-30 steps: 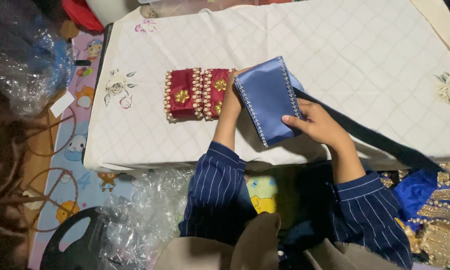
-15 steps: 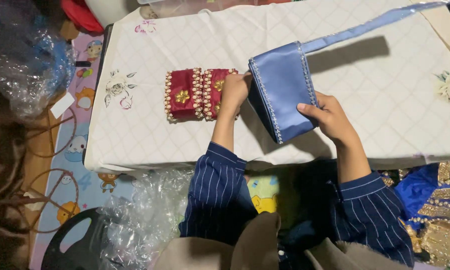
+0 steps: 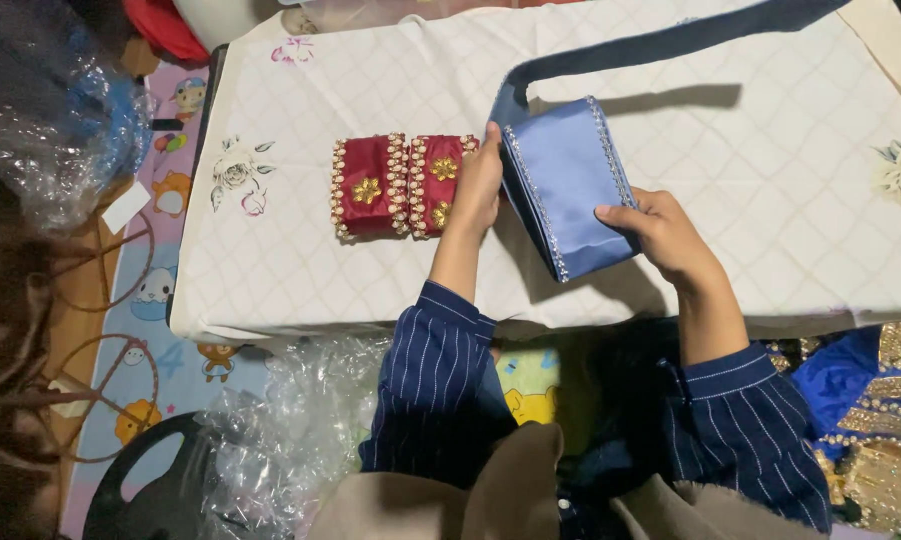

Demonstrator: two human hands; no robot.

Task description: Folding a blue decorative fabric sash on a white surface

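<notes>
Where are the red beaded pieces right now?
In the head view, the red beaded pieces lie side by side on the white quilted cloth, left of centre, under the left hand and beside the blue satin roll.

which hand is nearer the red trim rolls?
Left. The left hand lies against the right end of the red trim rolls, while the right hand grips the blue roll farther right.
</notes>
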